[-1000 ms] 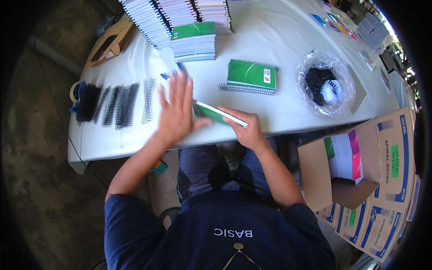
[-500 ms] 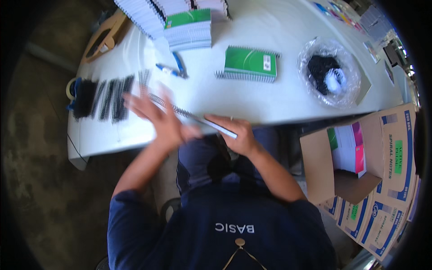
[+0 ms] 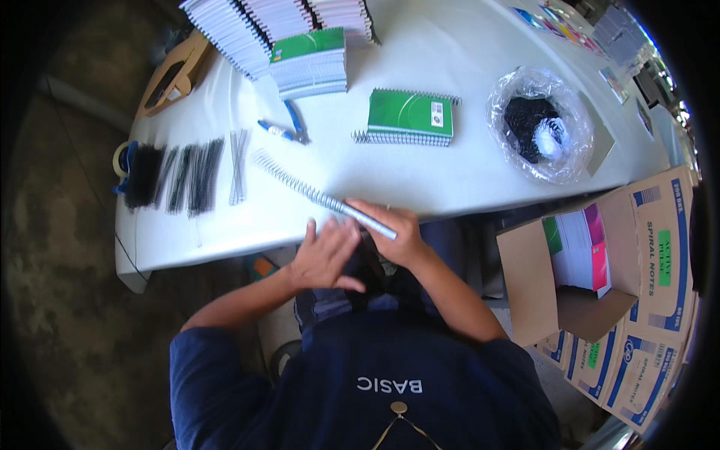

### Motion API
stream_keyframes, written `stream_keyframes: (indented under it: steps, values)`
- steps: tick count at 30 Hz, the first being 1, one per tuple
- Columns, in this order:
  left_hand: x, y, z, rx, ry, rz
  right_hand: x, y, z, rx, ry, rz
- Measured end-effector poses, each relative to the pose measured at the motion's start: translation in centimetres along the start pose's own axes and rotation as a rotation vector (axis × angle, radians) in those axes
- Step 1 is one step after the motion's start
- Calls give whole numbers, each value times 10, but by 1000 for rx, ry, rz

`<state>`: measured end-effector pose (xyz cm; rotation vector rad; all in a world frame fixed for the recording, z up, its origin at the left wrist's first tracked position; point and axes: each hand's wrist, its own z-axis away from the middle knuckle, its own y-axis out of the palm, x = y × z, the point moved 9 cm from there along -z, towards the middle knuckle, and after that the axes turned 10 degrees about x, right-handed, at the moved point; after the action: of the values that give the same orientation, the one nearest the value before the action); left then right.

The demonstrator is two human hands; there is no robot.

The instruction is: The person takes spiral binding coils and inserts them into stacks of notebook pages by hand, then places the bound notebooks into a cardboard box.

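As the right hand grips a notebook, its coil pointing toward ten o'clock, the blurred left hand spreads open; coil-winding seems in hand, the next turn calling for steady holding.

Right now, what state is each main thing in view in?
Right hand: closed on a notebook
Notebook: held edge-on, coil jutting past one end
Left hand: open, beside the notebook; contact unclear
Blue-handled pliers: handles spread
Green notebooks: shut, stacked
Loose coils: laid side by side
Clear bag: open
Carton: open, partly filled
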<state>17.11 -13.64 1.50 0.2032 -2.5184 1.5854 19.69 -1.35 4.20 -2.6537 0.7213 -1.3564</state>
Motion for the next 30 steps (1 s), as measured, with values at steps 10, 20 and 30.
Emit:
stream_keyframes:
  steps: [10, 20, 30]
  values:
    - [-3, -31, -24, -94, 165, 154, 1, 7, -12, 83, -47, 121]
    - [4, -11, -23, -37, 107, 195, -6, 15, -14, 146, -19, 1]
    - [-3, -21, -31, 54, -115, 188, -28, 17, -18, 129, 258, -346]
